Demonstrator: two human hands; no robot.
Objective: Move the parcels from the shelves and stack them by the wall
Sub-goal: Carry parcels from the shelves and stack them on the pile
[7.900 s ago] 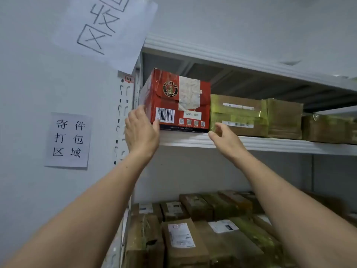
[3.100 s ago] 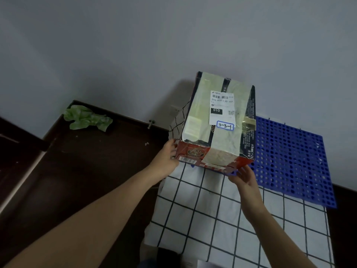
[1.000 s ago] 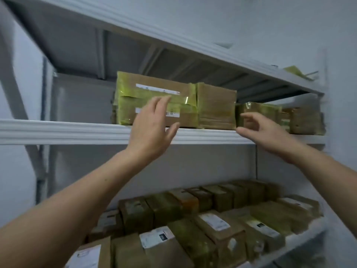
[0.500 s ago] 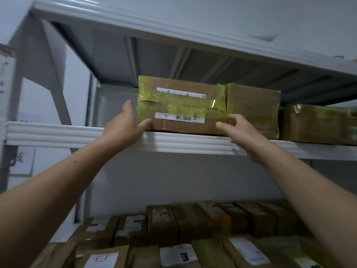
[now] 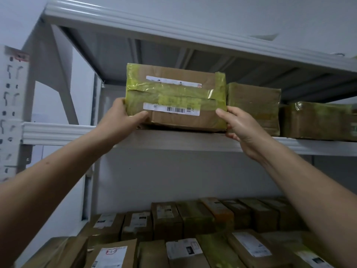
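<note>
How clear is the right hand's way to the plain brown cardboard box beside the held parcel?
Probably yes, path-wise: the brown cardboard box sits beside the right hand on the white shelf, front unobstructed. But that hand, with the left hand, grips the yellow-taped cardboard parcel.

On my feed, left forearm [image 5: 58, 176] and right forearm [image 5: 301, 186] are bare, as are left grip [image 5: 117, 122] and right grip [image 5: 243, 130].

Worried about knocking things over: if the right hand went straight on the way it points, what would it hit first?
The right hand grips the right end of the taped parcel, so that parcel blocks it first. It sits close beside the neighbouring parcel, which it might brush; depth there is unclear.
</note>
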